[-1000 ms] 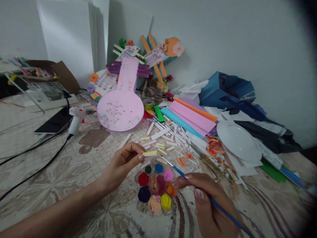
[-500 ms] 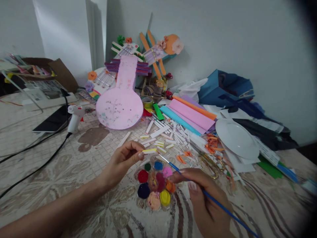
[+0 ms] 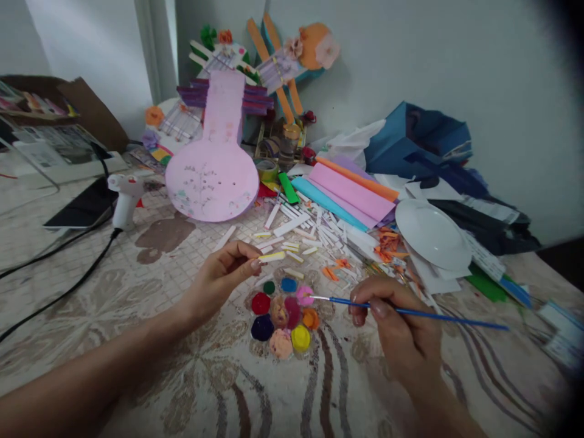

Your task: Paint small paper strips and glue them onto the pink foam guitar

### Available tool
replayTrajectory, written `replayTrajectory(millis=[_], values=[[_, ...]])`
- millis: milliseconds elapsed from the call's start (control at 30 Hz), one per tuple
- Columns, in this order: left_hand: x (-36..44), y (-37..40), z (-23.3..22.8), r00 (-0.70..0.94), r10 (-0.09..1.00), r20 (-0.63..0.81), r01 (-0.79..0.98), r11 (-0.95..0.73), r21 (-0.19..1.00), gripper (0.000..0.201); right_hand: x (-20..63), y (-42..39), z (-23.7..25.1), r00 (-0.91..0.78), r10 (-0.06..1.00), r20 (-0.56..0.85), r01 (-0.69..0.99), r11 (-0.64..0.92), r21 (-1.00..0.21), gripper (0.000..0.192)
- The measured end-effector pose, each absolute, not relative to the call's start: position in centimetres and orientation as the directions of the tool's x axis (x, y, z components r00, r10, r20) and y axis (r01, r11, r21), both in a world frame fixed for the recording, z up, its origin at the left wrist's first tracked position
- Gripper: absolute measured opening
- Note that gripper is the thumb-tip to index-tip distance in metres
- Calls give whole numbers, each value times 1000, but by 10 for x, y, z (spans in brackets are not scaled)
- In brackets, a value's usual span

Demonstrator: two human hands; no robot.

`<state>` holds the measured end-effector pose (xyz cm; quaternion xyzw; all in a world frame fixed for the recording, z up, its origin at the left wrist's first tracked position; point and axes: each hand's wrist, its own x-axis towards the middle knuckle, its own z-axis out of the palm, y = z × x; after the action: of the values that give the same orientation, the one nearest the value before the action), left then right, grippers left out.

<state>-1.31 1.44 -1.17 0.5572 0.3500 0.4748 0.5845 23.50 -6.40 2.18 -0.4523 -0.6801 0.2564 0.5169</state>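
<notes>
My left hand [image 3: 219,280] pinches one end of a small white paper strip [image 3: 272,257] with a yellow-painted edge, held level above the table. My right hand [image 3: 392,316] grips a thin blue paintbrush [image 3: 410,311] lying almost horizontal, its tip over the pink well of a round paint palette [image 3: 283,319]. The palette holds several wells of colour and sits on the patterned tablecloth between my two hands.
Loose white paper strips [image 3: 296,228] and orange scraps [image 3: 387,246] litter the cloth behind the palette. A pink guitar-shaped cutout [image 3: 214,170], coloured paper sheets [image 3: 347,198], a white plate [image 3: 431,234], a glue gun [image 3: 122,198] with its cable, and a phone [image 3: 79,210] lie around.
My right hand has swung right and turned the brush from a steep slant to nearly level, bringing its tip down to the pink well. The left hand still holds the strip.
</notes>
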Motion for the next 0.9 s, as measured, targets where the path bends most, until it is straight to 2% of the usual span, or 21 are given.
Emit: replayTrajectory(millis=[100, 233, 367, 900], values=[[-13, 14, -11, 320, 941, 107, -131, -68, 989, 10, 252, -60, 25, -218, 903, 369, 339, 425, -840, 20], [-13, 14, -10, 330, 939, 99, -111, -65, 992, 11, 257, -58, 25, -284, 909, 305, 350, 394, -850, 22], [-13, 14, -10, 322, 943, 89, -114, -55, 992, 12, 249, -57, 22, -384, 891, 243, 442, 409, -799, 20], [-13, 15, -9, 321, 943, 90, -118, -55, 991, 12, 238, -54, 20, -487, 827, 282, 496, 527, -690, 18]])
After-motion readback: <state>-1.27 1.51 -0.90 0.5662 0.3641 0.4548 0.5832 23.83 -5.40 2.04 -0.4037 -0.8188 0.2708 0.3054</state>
